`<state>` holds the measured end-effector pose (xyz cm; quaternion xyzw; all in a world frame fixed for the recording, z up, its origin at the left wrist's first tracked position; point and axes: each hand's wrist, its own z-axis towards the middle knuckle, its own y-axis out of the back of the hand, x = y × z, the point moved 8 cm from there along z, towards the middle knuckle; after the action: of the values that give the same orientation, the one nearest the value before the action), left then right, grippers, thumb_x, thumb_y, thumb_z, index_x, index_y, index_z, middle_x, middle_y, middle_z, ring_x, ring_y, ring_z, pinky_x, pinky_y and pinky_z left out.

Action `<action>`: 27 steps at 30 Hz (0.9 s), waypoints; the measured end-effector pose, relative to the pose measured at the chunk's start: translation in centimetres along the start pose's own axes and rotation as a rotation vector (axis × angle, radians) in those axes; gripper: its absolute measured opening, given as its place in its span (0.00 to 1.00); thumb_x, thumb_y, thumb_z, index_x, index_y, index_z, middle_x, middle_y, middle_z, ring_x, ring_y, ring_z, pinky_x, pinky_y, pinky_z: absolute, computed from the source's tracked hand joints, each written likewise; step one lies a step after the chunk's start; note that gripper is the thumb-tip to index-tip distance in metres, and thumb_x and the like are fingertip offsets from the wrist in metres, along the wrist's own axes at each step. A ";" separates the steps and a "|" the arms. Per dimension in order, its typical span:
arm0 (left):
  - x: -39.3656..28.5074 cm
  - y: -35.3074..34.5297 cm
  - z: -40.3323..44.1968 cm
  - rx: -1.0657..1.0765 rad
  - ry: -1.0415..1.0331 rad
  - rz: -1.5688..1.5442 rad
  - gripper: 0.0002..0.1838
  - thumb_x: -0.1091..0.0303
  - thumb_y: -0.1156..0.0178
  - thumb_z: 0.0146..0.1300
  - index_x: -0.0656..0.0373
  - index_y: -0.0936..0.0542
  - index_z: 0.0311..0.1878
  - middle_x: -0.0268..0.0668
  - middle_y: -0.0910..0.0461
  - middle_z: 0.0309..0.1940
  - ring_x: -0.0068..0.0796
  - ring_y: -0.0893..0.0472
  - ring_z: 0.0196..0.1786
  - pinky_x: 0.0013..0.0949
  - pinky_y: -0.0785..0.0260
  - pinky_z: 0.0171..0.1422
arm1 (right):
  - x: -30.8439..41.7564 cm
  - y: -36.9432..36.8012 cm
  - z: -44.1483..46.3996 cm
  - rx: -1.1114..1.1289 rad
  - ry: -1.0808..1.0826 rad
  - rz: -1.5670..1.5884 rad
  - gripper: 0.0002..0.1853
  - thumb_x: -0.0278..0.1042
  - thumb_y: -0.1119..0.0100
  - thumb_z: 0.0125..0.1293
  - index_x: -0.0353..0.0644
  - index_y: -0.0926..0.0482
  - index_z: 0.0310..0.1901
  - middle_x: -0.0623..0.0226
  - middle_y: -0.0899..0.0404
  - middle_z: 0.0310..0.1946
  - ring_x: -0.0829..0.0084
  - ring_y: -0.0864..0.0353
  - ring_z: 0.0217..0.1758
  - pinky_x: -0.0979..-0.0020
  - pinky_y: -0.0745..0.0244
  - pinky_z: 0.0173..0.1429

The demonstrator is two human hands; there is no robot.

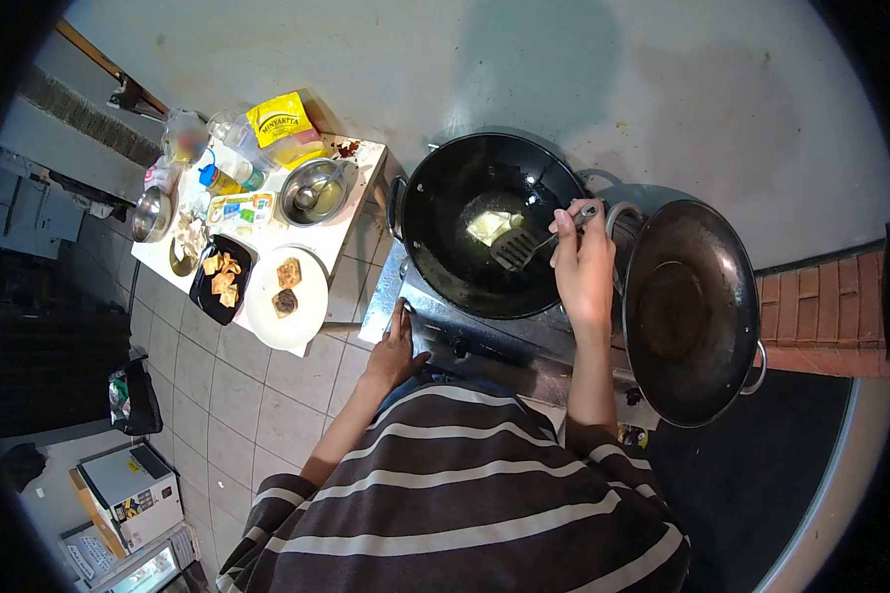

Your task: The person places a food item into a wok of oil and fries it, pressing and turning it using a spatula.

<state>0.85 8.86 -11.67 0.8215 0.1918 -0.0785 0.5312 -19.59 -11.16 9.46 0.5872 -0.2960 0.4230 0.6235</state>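
My right hand point(583, 267) is closed round the handle of a slotted spatula point(513, 250). The spatula's blade is inside a black wok point(445, 257), beside a pale folded piece of food point(494, 227) that lies in shiny oil. My left hand point(396, 351) rests at the front left edge of the metal stove point(435, 308), below the wok, with its fingers apart and nothing in it.
A second, browned wok point(682, 306) stands at the right of the stove. On the white table point(354, 203) at the left are a white plate point(302, 321) with two fried pieces, a black dish point(208, 301) of fried food, a steel bowl point(334, 203) with a ladle and a yellow packet point(281, 123).
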 end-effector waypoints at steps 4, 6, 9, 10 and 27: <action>0.0 -0.1 0.1 0.018 0.008 -0.030 0.50 0.51 0.37 0.59 0.79 0.50 0.70 0.54 0.69 0.76 0.62 0.24 0.57 0.48 0.28 0.61 | 0.5 0.1 -0.1 0.003 0.040 -0.099 0.14 0.38 0.48 0.72 0.33 0.30 0.47 0.47 0.21 0.30 0.44 0.20 0.35 0.56 0.28 0.40; 0.1 -0.1 0.2 0.020 0.012 -0.041 0.50 0.50 0.37 0.60 0.79 0.50 0.70 0.54 0.69 0.75 0.62 0.24 0.57 0.48 0.28 0.62 | 0.5 -0.3 -0.1 -0.034 0.139 -0.138 0.12 0.38 0.49 0.73 0.37 0.33 0.40 0.48 0.24 0.27 0.43 0.22 0.33 0.55 0.29 0.38; 0.2 -0.3 0.1 0.033 0.014 -0.018 0.50 0.51 0.37 0.60 0.79 0.51 0.70 0.54 0.69 0.76 0.62 0.24 0.57 0.48 0.29 0.62 | 0.1 -0.2 0.0 0.013 0.006 -0.045 0.13 0.39 0.49 0.73 0.35 0.32 0.41 0.47 0.23 0.27 0.43 0.22 0.34 0.55 0.28 0.39; 0.2 -0.3 0.1 0.034 0.015 -0.021 0.50 0.51 0.37 0.60 0.79 0.51 0.70 0.54 0.69 0.76 0.62 0.25 0.58 0.48 0.29 0.62 | 0.2 -0.2 0.0 0.014 0.005 -0.046 0.13 0.39 0.49 0.73 0.35 0.32 0.41 0.47 0.23 0.27 0.43 0.22 0.34 0.55 0.28 0.39; 0.3 -0.4 0.1 0.038 0.051 -0.043 0.54 0.50 0.33 0.56 0.73 0.53 0.73 0.50 0.67 0.77 0.61 0.27 0.60 0.45 0.28 0.62 | 0.9 0.0 -0.4 -0.020 0.107 -0.122 0.10 0.36 0.48 0.72 0.37 0.33 0.43 0.48 0.24 0.28 0.44 0.22 0.34 0.55 0.28 0.40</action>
<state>1.00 8.95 -12.17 0.8290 0.2212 -0.0725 0.5085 -19.21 -10.60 10.21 0.5744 -0.2303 0.4119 0.6688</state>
